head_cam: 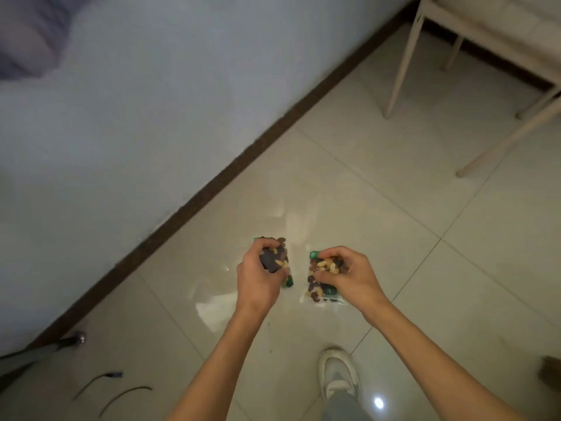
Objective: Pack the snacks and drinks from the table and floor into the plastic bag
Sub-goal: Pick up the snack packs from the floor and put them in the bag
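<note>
Two small clear packets of mixed nuts with green print lie low over the tiled floor. My left hand is closed around the left nut packet, whose top and lower corner stick out past my fingers. My right hand grips the upper part of the right nut packet; its lower end hangs free below my fingers. The two packets are a short gap apart. No plastic bag is in view.
A white wall with a dark skirting board runs diagonally on the left. Pale table or chair legs stand at the upper right. My white shoe is below the hands. A metal pole and loose cables lie at lower left.
</note>
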